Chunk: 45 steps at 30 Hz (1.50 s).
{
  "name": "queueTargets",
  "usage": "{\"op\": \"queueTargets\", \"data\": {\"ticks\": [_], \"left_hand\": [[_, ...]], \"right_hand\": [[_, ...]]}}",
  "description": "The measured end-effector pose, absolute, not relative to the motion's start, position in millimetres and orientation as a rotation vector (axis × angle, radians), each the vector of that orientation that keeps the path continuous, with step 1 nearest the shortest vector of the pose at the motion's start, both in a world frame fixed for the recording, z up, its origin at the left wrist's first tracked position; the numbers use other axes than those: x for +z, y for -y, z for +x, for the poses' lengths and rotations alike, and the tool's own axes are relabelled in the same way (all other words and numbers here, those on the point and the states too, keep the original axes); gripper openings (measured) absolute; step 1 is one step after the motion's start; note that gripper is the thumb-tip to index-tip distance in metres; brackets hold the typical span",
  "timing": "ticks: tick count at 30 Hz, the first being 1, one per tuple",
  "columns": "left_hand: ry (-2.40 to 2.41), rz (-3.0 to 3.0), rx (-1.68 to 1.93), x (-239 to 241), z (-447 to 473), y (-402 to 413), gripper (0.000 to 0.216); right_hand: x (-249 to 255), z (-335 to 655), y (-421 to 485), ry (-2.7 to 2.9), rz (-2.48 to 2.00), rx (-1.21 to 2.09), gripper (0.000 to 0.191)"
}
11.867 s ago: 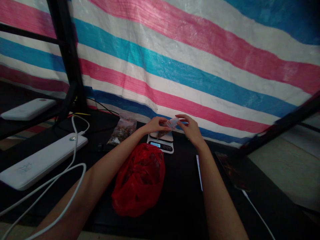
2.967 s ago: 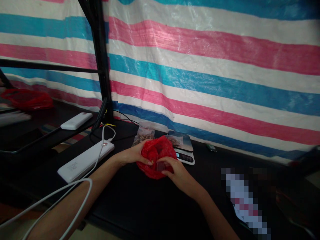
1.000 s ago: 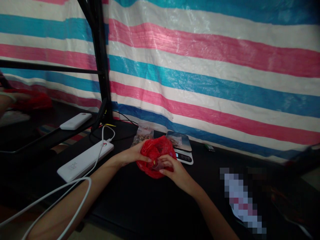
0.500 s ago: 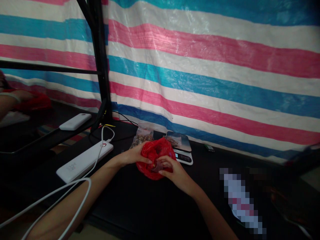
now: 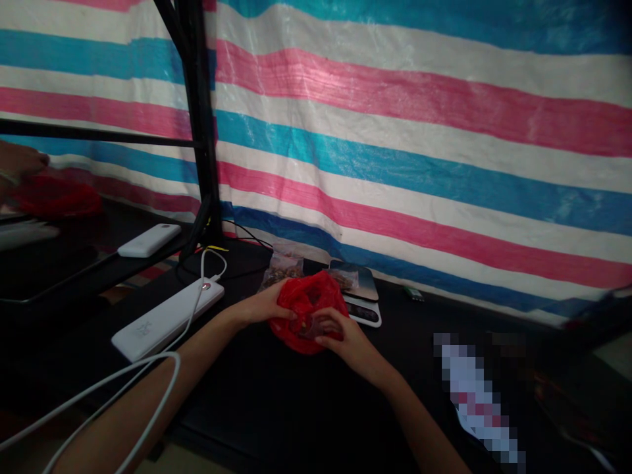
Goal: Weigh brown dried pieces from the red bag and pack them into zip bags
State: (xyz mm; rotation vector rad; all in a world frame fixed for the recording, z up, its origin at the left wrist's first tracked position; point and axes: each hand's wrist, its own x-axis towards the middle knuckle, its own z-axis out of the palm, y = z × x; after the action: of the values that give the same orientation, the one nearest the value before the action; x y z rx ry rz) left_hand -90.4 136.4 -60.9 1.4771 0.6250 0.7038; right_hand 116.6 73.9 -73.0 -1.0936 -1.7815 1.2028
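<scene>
While grasping the bag (image 5: pixel 307 296) in left hand (image 5: pixel 266 306), pouch (image 5: pixel 310 327) in right hand (image 5: pixel 346 336), pinch gently at the rim (image 5: pixel 323 276), probably soft, slippery.

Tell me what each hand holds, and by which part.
The left hand holds the red bag by its left side; the right hand pinches what looks like a small clear bag; which part is unclear.

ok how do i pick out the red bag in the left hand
On the black table, before the striped sheet, find the white scale. In front and left of it, the left hand grips the crumpled bag, its red plastic unlike the clear bags behind.
</scene>
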Motion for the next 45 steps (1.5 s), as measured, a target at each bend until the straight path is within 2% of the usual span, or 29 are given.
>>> {"op": "queueTargets", "data": {"ticks": [8,16,20,29,37,41,45], "left_hand": [[-0.670,1.518,0.679,-59,-89,-132,0.064],[-0.809,1.658,0.621,-64,-98,-138,0.034],[-0.917,1.764,0.681,-70,-99,-140,0.027],[-0.927,1.557,0.755,-73,-93,-143,0.035],[-1.023,1.620,0.580,-73,-85,-140,0.052],[-1.176,1.934,0.538,-75,-84,-140,0.040],[-1.255,1.996,0.594,-78,-86,-144,0.033]], "right_hand": [[-70,115,-72,1.778,-1.068,1.233,0.029],[-65,123,-73,1.788,-1.125,1.202,0.029],[-58,131,-73,1.836,-1.170,1.095,0.029],[-62,135,-74,1.904,-1.269,0.913,0.029],[-62,131,-73,1.949,-1.275,0.855,0.028],[-61,130,-72,1.962,-1.294,0.815,0.030],[-62,129,-72,1.993,-1.304,0.768,0.031]]}}
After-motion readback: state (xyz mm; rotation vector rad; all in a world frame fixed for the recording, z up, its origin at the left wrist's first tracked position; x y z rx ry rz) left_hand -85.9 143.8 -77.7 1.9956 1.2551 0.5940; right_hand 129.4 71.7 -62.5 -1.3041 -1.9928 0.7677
